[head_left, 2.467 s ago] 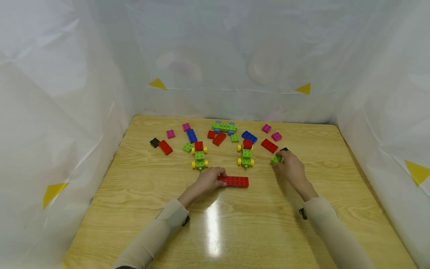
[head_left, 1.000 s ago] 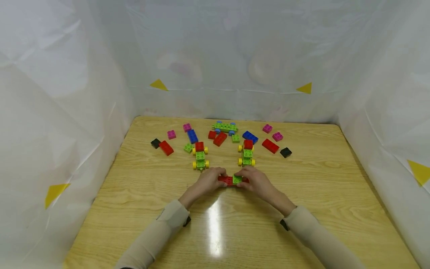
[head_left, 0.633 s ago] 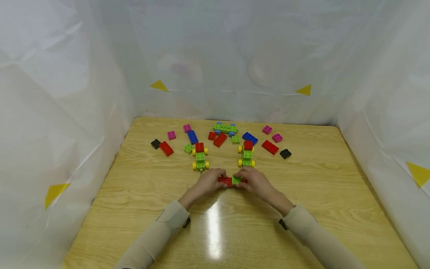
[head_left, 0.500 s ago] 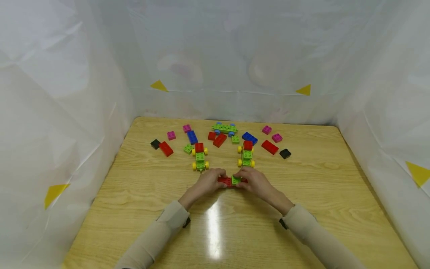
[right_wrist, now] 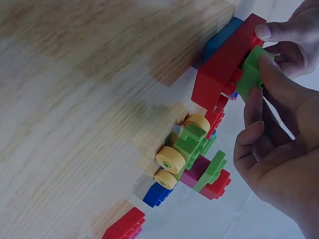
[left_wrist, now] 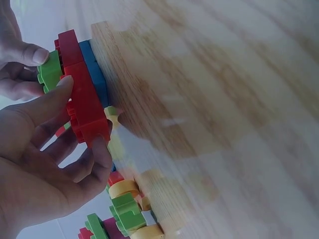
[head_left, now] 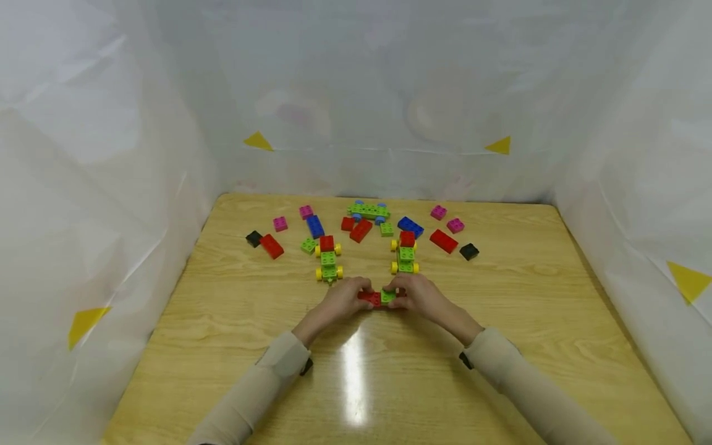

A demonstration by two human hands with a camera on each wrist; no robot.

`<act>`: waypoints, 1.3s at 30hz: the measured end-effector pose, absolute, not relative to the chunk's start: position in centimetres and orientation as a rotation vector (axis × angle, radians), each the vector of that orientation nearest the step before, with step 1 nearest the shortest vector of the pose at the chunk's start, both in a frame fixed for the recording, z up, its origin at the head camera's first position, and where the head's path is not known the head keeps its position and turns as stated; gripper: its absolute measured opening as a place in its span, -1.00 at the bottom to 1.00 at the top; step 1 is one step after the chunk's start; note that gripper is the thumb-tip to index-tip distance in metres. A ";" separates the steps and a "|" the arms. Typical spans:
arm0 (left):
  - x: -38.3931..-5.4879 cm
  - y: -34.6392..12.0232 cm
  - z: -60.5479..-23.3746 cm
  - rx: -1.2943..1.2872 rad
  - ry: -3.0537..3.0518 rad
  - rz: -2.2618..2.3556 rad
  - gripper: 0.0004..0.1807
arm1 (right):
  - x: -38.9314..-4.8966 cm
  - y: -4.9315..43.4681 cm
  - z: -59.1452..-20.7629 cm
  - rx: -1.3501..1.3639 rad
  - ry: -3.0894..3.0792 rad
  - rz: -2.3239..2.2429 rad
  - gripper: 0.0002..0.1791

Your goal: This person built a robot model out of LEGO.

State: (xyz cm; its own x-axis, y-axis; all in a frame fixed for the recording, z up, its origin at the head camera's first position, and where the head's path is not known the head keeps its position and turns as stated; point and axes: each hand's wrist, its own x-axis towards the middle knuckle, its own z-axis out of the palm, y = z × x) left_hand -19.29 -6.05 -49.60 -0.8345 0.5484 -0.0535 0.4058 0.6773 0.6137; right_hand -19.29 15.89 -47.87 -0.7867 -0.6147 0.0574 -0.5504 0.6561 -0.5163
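Left hand (head_left: 342,300) grips red bar (head_left: 375,300) at nine o'clock; right hand (head_left: 421,298) pinches green brick (head_left: 387,296) against its studs, toward three.

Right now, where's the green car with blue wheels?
Head view: the green car stands near the middle of the table's far edge, behind two red bricks.

Between the forearms, the wooden table (head_left: 417,383) leaves open room. Just beyond the left hand (head_left: 339,301), the left toy car (head_left: 329,259) stands in the way; the right toy car (head_left: 406,253) blocks the right hand (head_left: 427,301). A hand could pass between the cars as far as the red brick (head_left: 361,230) and green block (head_left: 386,230) behind.
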 end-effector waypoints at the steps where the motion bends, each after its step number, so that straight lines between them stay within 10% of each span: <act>1: -19.2 -6.1 -49.6 0.761 2.656 0.887 -0.80 | -19.4 15.9 -47.8 -0.962 2.732 -0.803 -0.70; 39: -19.4 -6.2 -49.7 0.761 2.655 0.894 -0.80 | -20.6 16.2 -48.1 -0.928 2.533 -0.912 -0.73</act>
State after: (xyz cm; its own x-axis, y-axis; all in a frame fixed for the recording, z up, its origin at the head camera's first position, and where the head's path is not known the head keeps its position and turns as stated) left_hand -19.41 -6.18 -49.74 -0.8363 0.5453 -0.0571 0.3996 0.6776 0.6174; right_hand -20.60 16.21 -48.09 -0.7493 -0.6601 -0.0533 -0.4746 0.5914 -0.6520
